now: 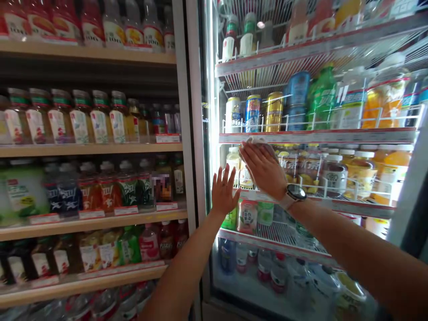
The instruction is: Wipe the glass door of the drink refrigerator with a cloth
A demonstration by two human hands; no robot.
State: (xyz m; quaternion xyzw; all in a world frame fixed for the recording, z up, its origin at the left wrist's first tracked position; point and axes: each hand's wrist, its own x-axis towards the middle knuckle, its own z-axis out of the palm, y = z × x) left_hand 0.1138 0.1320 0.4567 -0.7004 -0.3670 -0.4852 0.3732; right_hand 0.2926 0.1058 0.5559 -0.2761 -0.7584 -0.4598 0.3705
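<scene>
A glass cooler door stands in front of me, with lit shelves of drinks behind it. My right hand, a watch on its wrist, presses a white cloth to the glass at the height of a shelf edge. Its fingers are stretched out over the cloth, most of which the hand hides. Lower and to the left, my left hand is spread with its palm toward the glass, near the door's left side. Nothing shows in it.
Left of the cooler, wooden shelves hold rows of bottles. A grey upright frame divides them from the cooler. Behind the glass are cans, a green bottle and juice bottles on wire racks.
</scene>
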